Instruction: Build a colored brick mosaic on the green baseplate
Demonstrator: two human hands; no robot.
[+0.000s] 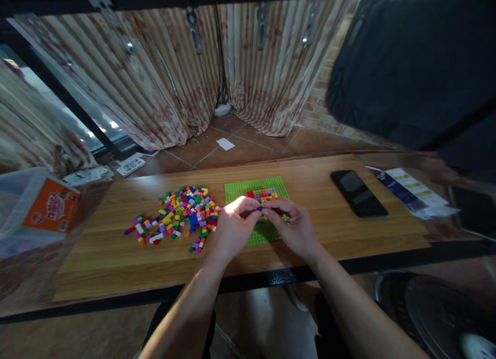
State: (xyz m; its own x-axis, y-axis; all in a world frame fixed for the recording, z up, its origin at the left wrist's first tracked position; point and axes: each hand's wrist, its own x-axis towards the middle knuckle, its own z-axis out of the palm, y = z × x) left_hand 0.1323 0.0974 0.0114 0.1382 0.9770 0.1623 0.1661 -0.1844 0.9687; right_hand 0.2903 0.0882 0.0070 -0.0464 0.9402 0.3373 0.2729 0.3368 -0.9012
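Observation:
My left hand [236, 224] and my right hand [292, 225] meet over a green studded baseplate [237, 190] on the wooden table [116, 266]. Both pinch, fingertips together, a tiny dark brick [260, 209] between them. A short row of small coloured bricks [263, 194] is fixed on the baseplate just beyond my fingers. My hands hide the plate's near middle. A loose pile of small multicoloured bricks [182, 212] lies on the table left of my left hand.
A black phone [358, 192] lies on the table to the right, with printed leaflets [413, 191] beyond it. A clear plastic tub with an orange label [36, 212] stands at the far left. Curtains hang behind the table.

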